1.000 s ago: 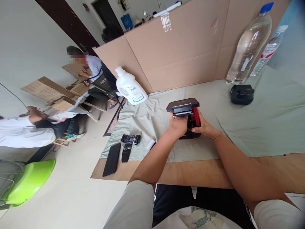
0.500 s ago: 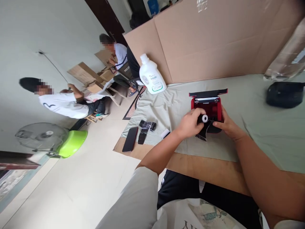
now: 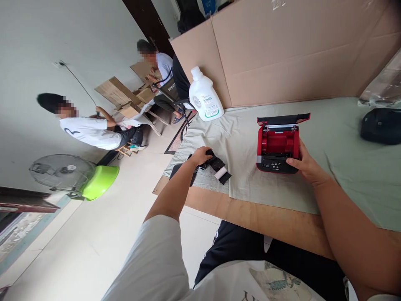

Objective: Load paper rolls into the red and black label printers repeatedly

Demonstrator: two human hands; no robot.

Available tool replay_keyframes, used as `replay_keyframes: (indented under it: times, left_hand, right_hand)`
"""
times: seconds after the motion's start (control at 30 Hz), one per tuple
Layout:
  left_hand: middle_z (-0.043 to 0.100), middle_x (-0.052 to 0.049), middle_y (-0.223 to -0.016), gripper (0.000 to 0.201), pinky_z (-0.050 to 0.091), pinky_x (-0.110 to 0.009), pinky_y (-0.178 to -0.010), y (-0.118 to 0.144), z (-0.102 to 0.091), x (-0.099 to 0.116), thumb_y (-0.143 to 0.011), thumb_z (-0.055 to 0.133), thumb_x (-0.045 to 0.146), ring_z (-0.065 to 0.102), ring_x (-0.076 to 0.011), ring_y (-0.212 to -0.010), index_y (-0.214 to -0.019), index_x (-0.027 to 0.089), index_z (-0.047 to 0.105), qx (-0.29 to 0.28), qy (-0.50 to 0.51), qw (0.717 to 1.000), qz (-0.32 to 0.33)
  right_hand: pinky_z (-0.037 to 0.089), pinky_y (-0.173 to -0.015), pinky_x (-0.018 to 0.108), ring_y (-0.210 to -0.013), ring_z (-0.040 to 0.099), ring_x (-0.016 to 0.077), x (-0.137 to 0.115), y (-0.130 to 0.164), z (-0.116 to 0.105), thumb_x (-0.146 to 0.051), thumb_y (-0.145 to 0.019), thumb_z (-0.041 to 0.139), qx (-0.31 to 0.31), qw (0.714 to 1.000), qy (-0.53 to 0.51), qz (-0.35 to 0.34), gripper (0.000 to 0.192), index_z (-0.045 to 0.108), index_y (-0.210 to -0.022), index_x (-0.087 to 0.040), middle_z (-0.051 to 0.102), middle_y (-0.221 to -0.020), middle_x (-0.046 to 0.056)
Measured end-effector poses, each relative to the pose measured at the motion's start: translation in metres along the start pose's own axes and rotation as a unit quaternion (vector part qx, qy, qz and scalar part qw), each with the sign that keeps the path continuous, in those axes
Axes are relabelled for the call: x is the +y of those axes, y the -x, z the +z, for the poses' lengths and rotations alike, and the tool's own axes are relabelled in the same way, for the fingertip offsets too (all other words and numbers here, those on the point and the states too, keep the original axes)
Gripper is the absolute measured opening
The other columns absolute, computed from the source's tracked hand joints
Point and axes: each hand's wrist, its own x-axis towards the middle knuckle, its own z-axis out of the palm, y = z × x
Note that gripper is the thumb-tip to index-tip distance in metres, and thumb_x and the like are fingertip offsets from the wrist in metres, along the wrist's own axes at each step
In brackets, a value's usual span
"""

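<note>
A small red and black label printer (image 3: 277,146) stands on the cloth with its lid up. Its red inner bay shows bare. My right hand (image 3: 308,165) grips the printer's right side, thumb on the front panel. Over to the left, my left hand (image 3: 200,156) is closed on a roll of black tape (image 3: 214,161) just at the cloth. A small white and black piece (image 3: 222,173) lies beside the roll. Partly behind my left forearm are a black phone (image 3: 174,170) and a printed black strip (image 3: 193,179).
A white detergent bottle (image 3: 206,98) stands by the upright cardboard panel (image 3: 282,54). A black pouch-like object (image 3: 380,127) rests at the far right. Two people sit at left beyond the table, near a fan (image 3: 62,171) and a green basin (image 3: 100,182).
My left hand has carried the black roll out of the printer and leftward across the cloth. My right hand stays on the printer.
</note>
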Motion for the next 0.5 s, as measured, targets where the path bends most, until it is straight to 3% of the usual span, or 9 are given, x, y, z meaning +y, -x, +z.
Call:
replay_keyframes:
  times: [0.13,0.23,0.4,0.5]
  left_hand:
    - [0.064,-0.009,-0.132,0.054,0.046,-0.029,-0.104,-0.007,0.002,-0.013,-0.086,0.061,0.032,0.061,-0.0226,-0.118,-0.138,0.018,0.055,-0.003,-0.012,0.999,-0.032]
    - [0.064,-0.012,-0.131,0.047,0.046,-0.032,-0.103,-0.005,-0.007,-0.029,-0.093,0.046,0.028,0.060,-0.0239,-0.120,-0.138,0.016,0.054,-0.007,-0.037,0.996,-0.083]
    - [0.072,-0.011,-0.111,0.033,0.051,-0.032,-0.092,0.011,-0.026,-0.054,-0.076,0.055,0.014,0.065,-0.0280,-0.110,-0.104,0.016,0.071,-0.088,-0.072,0.985,-0.129]
    - [0.071,-0.008,-0.113,0.043,0.053,-0.027,-0.087,0.021,-0.029,-0.060,-0.067,0.058,0.013,0.066,-0.0238,-0.105,-0.109,0.018,0.069,-0.128,-0.068,0.983,-0.111]
  right_hand:
    - [0.036,-0.118,0.044,-0.143,0.041,0.0297,0.001,0.000,-0.001,-0.043,-0.070,0.084,0.001,1.000,0.002,-0.006,0.095,0.035,-0.151,-0.034,0.042,-0.157,0.006]
    - [0.037,-0.118,0.045,-0.142,0.042,0.0293,0.003,-0.001,-0.002,-0.044,-0.071,0.083,0.001,1.000,-0.003,0.000,0.095,0.034,-0.152,-0.036,0.045,-0.155,0.004]
    - [0.040,-0.116,0.044,-0.141,0.044,0.0292,0.003,-0.001,-0.002,-0.045,-0.073,0.082,0.003,1.000,-0.002,0.011,0.092,0.035,-0.152,-0.035,0.046,-0.154,0.005]
    - [0.041,-0.114,0.043,-0.140,0.045,0.0288,0.003,-0.001,-0.002,-0.045,-0.074,0.081,0.002,1.000,-0.004,0.010,0.090,0.035,-0.151,-0.035,0.047,-0.154,0.005]
